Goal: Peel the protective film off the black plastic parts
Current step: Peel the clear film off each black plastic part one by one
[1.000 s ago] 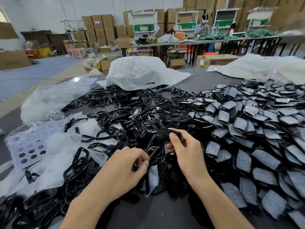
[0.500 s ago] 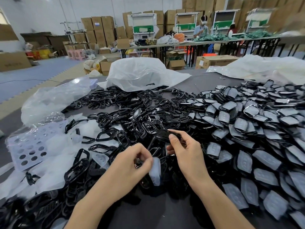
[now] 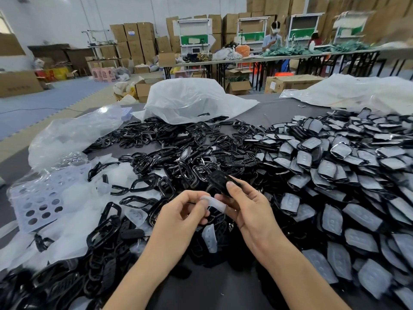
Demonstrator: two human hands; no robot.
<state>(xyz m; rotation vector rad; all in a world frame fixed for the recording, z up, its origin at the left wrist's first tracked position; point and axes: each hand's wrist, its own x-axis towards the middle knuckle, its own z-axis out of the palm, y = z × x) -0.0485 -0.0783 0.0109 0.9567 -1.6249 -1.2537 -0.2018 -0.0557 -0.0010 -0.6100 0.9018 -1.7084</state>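
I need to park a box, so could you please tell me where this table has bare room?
Bare grey tabletop shows at the near edge between the forearms, and at the far side between the white plastic bag and the film-covered black parts. Elsewhere peeled black frames crowd it.

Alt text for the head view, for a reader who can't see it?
The right hand holds a black plastic part while the left hand pinches a strip of clear film stretched away from it, above a grey table. Bare black frames lie heaped left, film-covered parts right.
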